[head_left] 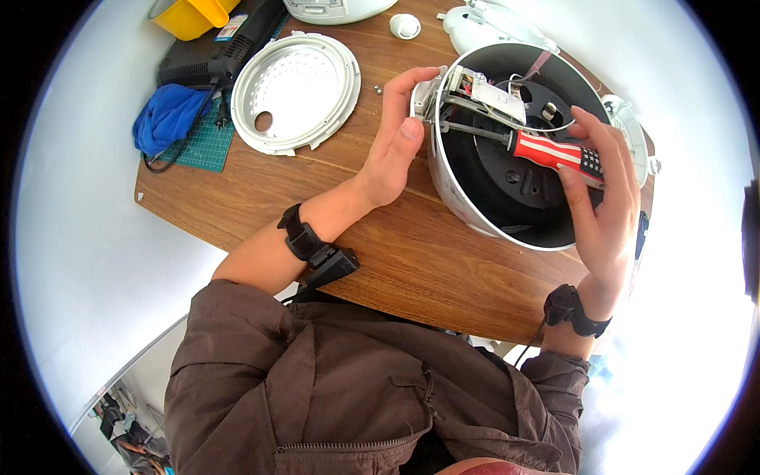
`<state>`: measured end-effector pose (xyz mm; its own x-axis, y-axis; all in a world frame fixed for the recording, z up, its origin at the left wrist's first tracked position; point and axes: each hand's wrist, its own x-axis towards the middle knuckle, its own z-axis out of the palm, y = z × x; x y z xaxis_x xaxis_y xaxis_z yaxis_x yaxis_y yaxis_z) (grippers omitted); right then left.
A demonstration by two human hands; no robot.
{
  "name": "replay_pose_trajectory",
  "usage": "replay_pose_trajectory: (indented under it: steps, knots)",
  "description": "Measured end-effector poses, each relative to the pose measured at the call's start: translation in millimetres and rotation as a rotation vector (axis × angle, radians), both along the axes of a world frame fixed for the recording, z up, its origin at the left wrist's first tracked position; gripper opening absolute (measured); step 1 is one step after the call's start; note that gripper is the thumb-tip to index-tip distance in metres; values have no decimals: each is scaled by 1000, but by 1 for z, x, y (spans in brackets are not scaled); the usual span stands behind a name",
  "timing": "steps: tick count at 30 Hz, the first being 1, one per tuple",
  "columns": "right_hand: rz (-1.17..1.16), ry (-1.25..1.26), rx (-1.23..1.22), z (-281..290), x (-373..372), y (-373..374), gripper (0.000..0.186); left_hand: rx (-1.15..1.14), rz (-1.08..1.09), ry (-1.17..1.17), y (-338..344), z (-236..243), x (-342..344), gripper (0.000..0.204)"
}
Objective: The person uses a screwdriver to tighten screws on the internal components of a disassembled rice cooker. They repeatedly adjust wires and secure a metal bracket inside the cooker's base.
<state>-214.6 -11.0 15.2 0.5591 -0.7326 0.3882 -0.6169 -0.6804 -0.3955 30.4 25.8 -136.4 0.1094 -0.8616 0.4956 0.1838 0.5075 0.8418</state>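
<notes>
My left hand [392, 146] is at the left rim of a white appliance housing [455, 190] with a dark interior, its fingers gripping the pale hinge bracket [424, 99]. My right hand [602, 190] holds a screwdriver [546, 150] with a red, white-striped, star-patterned handle, lying across the housing's opening. Its shaft points left toward the bracket; whether the tip sits on a screw is too small to tell. A metal assembly with wires [495, 96] is in the housing's upper part, above the screwdriver.
A round white perforated plate [297, 87] lies left on the wooden table [380, 269], beside a blue cloth [170, 115], green mat [202, 154], black device [198, 63] and yellow container [186, 17]. White lid parts [491, 28], a small white cap [404, 26] and another appliance [336, 8] are behind.
</notes>
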Motion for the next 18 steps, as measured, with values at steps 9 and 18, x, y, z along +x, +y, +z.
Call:
replay_pose_trajectory:
  steps: [9, 18]
  knots:
    - [-9, 170, -140, 3, 1, 0, 27, 35, -25, -29, 0, 1, 3, 82]
    - [60, -119, 67, 2, 0, 2, 38, 36, -36, 2, 0, -2, 3, 82]
